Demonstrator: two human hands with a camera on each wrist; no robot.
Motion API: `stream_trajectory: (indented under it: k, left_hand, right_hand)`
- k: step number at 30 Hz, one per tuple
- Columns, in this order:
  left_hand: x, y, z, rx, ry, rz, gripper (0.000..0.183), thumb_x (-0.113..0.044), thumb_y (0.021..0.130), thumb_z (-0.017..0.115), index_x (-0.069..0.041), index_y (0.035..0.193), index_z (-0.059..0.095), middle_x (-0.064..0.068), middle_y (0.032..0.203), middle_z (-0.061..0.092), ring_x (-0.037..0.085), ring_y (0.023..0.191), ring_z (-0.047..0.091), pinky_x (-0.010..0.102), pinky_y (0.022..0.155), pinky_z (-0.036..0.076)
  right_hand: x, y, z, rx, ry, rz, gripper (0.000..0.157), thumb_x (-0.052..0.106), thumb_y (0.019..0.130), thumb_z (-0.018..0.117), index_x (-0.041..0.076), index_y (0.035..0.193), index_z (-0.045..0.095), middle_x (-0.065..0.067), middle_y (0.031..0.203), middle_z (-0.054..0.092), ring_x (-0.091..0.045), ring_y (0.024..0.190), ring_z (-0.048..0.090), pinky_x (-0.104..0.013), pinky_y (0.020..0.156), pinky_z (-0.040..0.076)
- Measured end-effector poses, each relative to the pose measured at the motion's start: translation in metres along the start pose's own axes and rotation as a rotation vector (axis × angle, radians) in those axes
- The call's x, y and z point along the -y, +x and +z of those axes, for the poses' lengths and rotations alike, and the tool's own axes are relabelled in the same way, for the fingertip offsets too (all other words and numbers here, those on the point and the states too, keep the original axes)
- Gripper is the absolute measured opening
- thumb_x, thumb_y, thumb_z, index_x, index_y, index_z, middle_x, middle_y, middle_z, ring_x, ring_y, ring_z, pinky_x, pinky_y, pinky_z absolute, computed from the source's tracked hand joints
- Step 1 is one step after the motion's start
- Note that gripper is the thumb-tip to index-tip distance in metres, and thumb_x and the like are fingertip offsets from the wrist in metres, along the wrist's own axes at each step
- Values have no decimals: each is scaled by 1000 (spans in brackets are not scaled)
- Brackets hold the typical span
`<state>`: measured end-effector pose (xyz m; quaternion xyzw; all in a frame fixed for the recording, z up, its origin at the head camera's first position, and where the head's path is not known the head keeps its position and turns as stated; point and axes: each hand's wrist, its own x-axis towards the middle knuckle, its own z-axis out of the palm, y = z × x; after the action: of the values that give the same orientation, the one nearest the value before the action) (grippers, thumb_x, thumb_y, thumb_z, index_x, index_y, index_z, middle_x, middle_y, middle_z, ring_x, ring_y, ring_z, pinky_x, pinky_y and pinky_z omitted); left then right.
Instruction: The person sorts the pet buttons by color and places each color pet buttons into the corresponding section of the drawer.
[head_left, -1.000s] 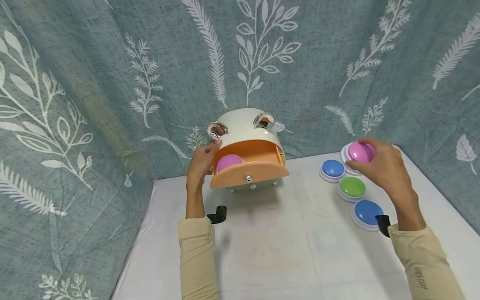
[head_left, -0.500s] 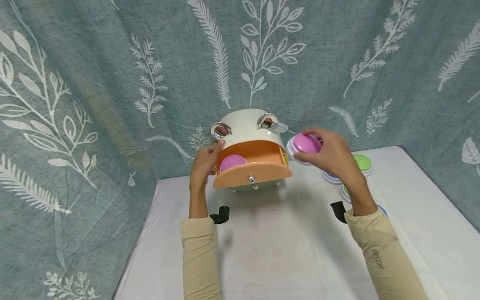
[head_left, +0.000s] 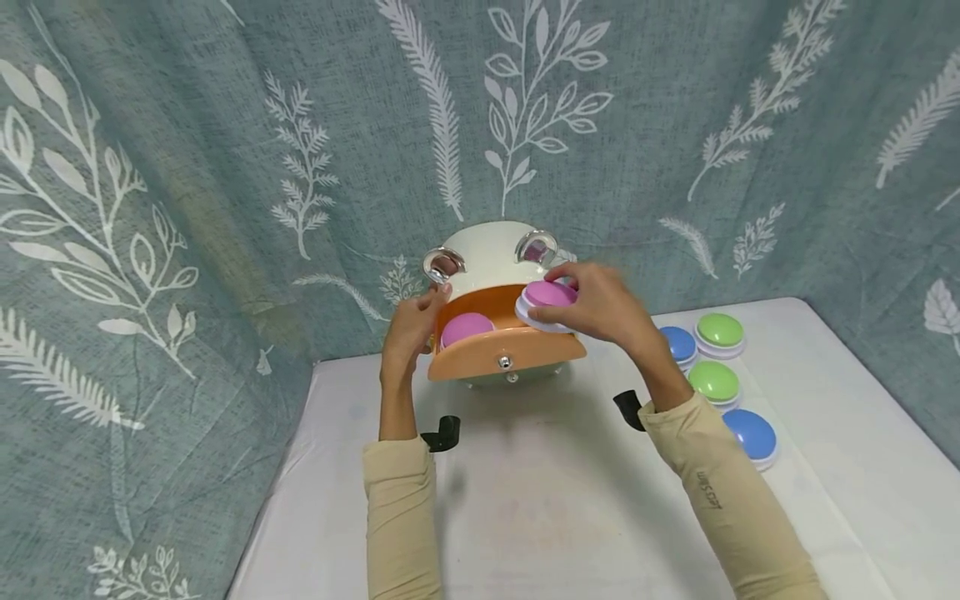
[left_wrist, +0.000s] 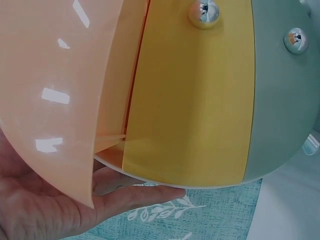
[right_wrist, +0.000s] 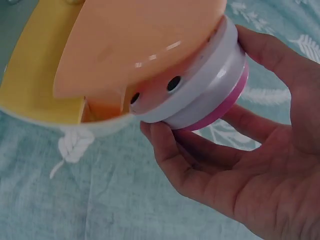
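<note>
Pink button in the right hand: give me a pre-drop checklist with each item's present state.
1. Grip: right hand holds the pink button by its white base, fingers curled round it: ok.
2. Orange drawer pulled out: ok.
3. Room inside: another pink button lies in the left half; the right half is hidden by the hand: cannot tell.
4. Cabinet steadied: left hand touches the white cabinet beside the drawer's left edge: ok.
5. Button past the drawer front: it hovers above the drawer's right side, not yet set down: ok.
</note>
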<state>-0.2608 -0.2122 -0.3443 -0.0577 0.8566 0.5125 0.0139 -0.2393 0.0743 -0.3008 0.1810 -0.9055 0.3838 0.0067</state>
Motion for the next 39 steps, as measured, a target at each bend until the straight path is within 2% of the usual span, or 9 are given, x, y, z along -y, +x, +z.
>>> stream_trajectory:
  k: [4,8,14,19,24,28,31,36,39]
  left_hand:
    - [0,1,0,6,4,0,72,-63,104,49,-16,159,45,9,167,43,29,118,57,48,88,61]
    - [1,2,0,12,-11,-11,73,-63,104,49,-16,160,43,10,167,42,36,139,54,61,99,58]
    - [2,2,0,19,-14,-19,75,-64,104,50,-16,160,42,7,169,39,37,144,51,60,100,58]
    - [2,1,0,27,-32,-6,74,-62,104,50,-15,161,41,7,170,37,38,147,49,63,102,56]
    - [3,2,0,21,-38,-4,74,-62,104,51,-15,160,42,7,169,39,37,146,50,62,102,57]
    - [3,1,0,15,-44,-7,74,-62,104,51,-15,160,42,11,167,42,39,146,51,62,101,57]
    - [3,0,0,11,-42,-13,75,-62,103,51,-15,161,41,14,166,43,39,146,51,63,101,57]
    - [3,0,1,11,-45,-13,75,-61,104,52,-14,161,40,14,166,43,39,148,48,65,103,55]
    - [3,0,2,9,-56,-12,74,-61,104,52,-14,160,42,12,167,42,39,146,50,63,102,56]
  right_hand:
    - [5,8,6,44,16,43,60,42,90,79,6,136,66,-17,106,74,-23,74,69,-28,67,53]
    - [9,15,12,53,-49,68,63,47,87,80,6,132,67,-13,108,71,-24,84,63,-31,69,51]
    - [15,20,15,62,-147,56,60,44,82,88,1,121,72,-13,109,74,-26,90,61,-33,73,50]
    - [13,28,11,125,-184,-24,45,34,85,88,0,110,75,-14,95,73,-24,82,59,-30,69,49]
    - [12,36,7,261,-242,-118,33,16,91,81,2,121,76,-15,111,76,-24,90,62,-35,81,54]
    - [11,36,5,336,-257,-149,40,0,91,76,8,129,75,-8,98,75,-19,77,54,-27,66,45]
    - [10,34,3,369,-242,-138,44,-7,90,72,11,130,75,-4,81,61,-16,69,43,-23,57,32]
    - [7,29,0,370,-248,-229,39,-9,93,66,7,128,76,-9,93,71,-18,76,51,-23,62,39]
    - [3,24,1,306,-274,-308,28,-6,94,68,2,118,80,-12,100,78,-21,78,57,-28,68,47]
